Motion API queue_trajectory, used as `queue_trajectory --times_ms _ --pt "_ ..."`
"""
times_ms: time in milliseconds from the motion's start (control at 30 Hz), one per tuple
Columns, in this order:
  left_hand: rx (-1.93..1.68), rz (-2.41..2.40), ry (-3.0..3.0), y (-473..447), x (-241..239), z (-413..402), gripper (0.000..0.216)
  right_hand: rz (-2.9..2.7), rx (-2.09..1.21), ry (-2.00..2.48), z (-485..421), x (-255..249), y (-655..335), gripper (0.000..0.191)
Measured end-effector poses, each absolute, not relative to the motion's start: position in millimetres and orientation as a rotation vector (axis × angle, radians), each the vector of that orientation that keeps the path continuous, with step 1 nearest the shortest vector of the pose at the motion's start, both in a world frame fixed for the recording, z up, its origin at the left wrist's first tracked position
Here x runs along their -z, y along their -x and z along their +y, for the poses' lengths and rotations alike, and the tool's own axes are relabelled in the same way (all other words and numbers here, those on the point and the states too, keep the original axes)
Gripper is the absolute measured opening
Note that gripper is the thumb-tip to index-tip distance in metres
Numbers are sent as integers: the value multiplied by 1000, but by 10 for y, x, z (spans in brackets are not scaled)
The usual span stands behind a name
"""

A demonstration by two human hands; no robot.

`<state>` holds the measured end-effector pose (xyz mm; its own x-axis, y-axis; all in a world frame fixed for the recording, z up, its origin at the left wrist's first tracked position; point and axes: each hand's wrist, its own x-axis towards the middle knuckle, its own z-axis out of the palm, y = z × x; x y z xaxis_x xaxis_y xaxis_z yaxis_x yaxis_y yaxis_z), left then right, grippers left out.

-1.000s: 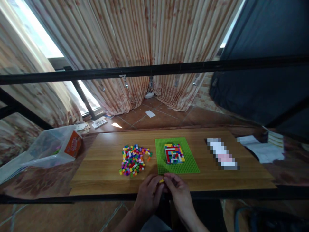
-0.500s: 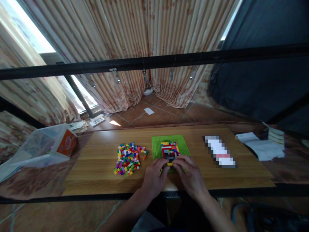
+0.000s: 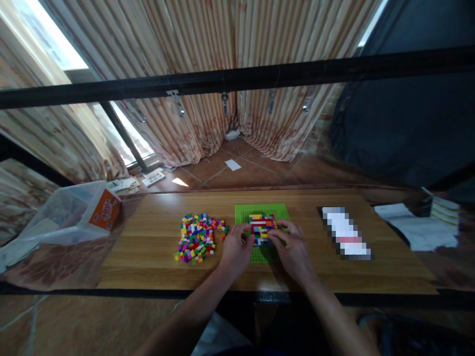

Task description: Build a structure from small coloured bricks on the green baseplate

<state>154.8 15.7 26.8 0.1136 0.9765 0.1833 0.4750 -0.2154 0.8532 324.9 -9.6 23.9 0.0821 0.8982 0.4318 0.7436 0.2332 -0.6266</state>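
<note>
A green baseplate lies on the wooden table, carrying a flat build of coloured bricks. Both my hands are on the near half of the plate. My left hand has its fingers curled, pinching the build's left near corner. My right hand is curled too, its fingertips pressed to the build's near right edge, where a small yellow brick shows between the two hands. A loose pile of small coloured bricks lies just left of my left hand.
A clear plastic tub with an orange label stands off the table's left end. A blurred white object lies on the right of the table, with papers beyond it. A black bar crosses overhead, in front of the curtains.
Both hands moved away from the table's near edge onto the baseplate, carrying the yellow brick to the build's near edge. The camera tilted slightly.
</note>
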Motion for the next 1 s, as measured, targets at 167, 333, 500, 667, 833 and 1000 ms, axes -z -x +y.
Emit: queue_trajectory --times_ms 167,333,500,667,833,1000 --pt "-1035 1436 -1716 -1583 -274 196 20 -1816 -210 1543 -65 -293 -3258 22" --pt "-997 1492 -1698 -1616 -333 223 22 -1942 -171 1545 -23 -348 -3266 26" --pt "-944 1570 -1642 -1681 -347 231 35 -1899 -197 1569 -24 -362 -3242 22" --pt "-942 1622 -1562 -1743 -320 225 42 -1647 -326 1586 -35 -306 -3206 17" --pt "-980 1602 -1439 -1784 -246 230 36 -1325 -499 1551 -50 -196 -3233 20" --pt "-1001 1608 -1415 -1804 -186 240 37 -1169 -638 1583 -44 -68 -3227 25"
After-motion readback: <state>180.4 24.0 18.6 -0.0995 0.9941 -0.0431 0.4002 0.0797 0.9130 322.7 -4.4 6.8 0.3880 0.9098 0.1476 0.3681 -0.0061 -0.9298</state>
